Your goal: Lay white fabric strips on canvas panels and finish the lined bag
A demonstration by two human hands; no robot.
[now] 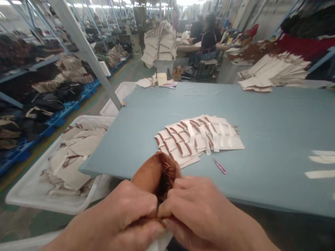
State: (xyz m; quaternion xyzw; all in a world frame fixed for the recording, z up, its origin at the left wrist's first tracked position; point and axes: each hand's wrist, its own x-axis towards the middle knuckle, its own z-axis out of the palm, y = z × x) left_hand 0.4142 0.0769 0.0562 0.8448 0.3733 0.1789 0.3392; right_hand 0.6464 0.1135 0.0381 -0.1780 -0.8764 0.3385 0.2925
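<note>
Close to me, in front of the table's near edge, both hands grip a rust-brown fabric piece. It bulges open at the top, showing a shiny, crumpled brown inside. My left hand is closed on its left side, and my right hand pinches it from the right, fingertips meeting. A bit of white material shows below the fingers. Just beyond lie overlapping cream fabric pieces with brown edges and white strips across them. Pink-handled thread snips rest to their right.
A blue-covered table spans the view. White tubs hold cream pieces at left, beside a slanting metal post. Cream stacks sit at the far right edge. A seated person works at another table behind.
</note>
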